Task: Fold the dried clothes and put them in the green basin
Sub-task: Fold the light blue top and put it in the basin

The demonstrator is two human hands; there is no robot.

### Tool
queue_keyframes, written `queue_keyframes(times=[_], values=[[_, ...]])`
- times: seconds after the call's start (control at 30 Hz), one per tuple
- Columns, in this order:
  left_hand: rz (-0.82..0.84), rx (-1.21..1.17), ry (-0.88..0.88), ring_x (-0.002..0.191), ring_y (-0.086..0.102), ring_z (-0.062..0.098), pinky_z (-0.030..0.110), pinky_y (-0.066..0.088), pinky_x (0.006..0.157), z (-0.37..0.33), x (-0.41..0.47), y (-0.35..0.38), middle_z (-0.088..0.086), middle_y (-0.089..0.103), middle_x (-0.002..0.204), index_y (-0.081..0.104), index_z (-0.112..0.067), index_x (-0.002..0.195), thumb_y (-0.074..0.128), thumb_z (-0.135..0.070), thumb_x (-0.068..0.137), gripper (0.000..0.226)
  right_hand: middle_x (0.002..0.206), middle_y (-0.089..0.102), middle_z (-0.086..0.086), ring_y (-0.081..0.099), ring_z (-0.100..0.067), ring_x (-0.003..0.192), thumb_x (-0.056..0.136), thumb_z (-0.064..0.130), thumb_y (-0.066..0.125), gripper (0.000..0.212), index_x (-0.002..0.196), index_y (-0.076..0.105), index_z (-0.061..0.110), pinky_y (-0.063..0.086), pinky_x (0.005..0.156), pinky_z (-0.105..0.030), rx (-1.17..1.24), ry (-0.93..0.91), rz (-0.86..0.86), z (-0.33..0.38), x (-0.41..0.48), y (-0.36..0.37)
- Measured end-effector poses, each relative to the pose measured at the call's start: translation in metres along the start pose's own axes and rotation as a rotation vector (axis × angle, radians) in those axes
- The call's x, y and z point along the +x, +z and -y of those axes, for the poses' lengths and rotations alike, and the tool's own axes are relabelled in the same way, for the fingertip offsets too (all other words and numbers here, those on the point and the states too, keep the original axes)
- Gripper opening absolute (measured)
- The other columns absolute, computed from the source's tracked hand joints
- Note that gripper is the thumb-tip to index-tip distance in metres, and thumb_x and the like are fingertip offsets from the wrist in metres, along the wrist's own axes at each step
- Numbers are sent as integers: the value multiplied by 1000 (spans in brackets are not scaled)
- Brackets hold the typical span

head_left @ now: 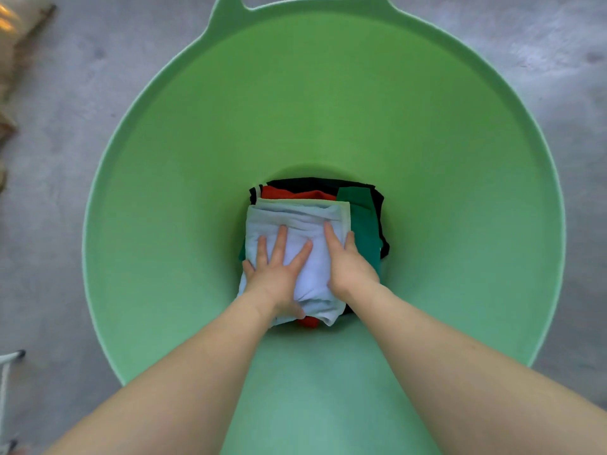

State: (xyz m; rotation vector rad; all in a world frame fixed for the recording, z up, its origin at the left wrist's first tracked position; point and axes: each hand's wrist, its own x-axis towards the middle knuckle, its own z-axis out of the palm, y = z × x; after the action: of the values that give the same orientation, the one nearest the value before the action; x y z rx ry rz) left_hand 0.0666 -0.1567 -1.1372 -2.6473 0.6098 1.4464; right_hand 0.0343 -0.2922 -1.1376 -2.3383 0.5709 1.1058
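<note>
Head view, looking straight down into the big round green plastic basin [295, 110]. The folded pale blue cloth [315, 274] sits on top of the stack at the bottom, over orange-red [295, 193], dark green [361, 224] and black [312, 183] folded clothes. On it the left hand [279, 274] lies flat with fingers [281, 241] spread wide, while the right hand [348, 267] presses its right edge, fingers straight and close together.

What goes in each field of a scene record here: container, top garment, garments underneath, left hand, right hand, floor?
container: green basin, standing on the floor
top garment: pale blue folded garment, on top of the pile at the basin's bottom
garments underneath: orange garment, dark green garment, black garment
left hand: flat, fingers spread, pressing the pale blue folded garment
right hand: fingers straight, resting along that garment's right edge
floor: grey, looks like concrete
</note>
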Motion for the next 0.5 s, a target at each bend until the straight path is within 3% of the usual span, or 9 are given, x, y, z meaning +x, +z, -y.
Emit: queue_keyframes(times=[0.07, 0.1, 0.2, 0.27, 0.37, 0.5], values=[[44, -99, -8, 142, -22, 38, 64, 12, 111, -3, -15, -9, 0, -37, 151, -12, -45, 146, 77, -48, 70, 117, 128, 47, -15, 56, -29, 96, 90, 5, 43, 88, 150, -12, 38, 41, 69, -32, 110, 16, 5, -3, -18, -6], [48, -140, -2, 143, -17, 37, 64, 13, 112, -8, -28, -16, 0, -34, 153, -10, -45, 147, 77, -45, 73, 114, 119, 53, -14, 55, -29, 96, 89, 5, 44, 85, 151, -7, 34, 42, 71, -32, 144, 6, -3, -4, -34, -13], [-9, -138, 66, 145, -3, 38, 59, 22, 112, -18, -62, -37, 3, -22, 157, -4, -40, 149, 73, -31, 80, 104, 139, 50, -5, 51, -22, 122, 89, 3, 47, 64, 147, 33, 24, 45, 95, -32, 251, -54, -46, -4, -81, -34], [-75, -118, 104, 144, 10, 36, 51, 26, 112, -24, -82, -57, 7, -5, 160, 11, -32, 151, 66, -21, 87, 85, 132, 57, 1, 56, -16, 117, 90, 5, 49, 45, 132, 54, 22, 45, 98, -32, 376, -72, -124, -2, -112, -52], [-185, -164, 136, 133, 38, 28, 38, 35, 108, -38, -120, -97, 9, 33, 150, 43, -21, 139, 55, -12, 91, 50, 114, 67, 5, 62, -12, 102, 91, 10, 51, 30, 114, 65, 23, 48, 92, -28, 513, -98, -227, 5, -154, -84], [-306, -284, 174, 113, 57, 20, 32, 46, 94, -64, -180, -155, 5, 62, 124, 58, -15, 124, 48, -8, 93, 34, 96, 69, 8, 62, -11, 87, 91, 13, 52, 23, 102, 69, 23, 49, 82, -26, 601, -149, -358, 17, -214, -130]])
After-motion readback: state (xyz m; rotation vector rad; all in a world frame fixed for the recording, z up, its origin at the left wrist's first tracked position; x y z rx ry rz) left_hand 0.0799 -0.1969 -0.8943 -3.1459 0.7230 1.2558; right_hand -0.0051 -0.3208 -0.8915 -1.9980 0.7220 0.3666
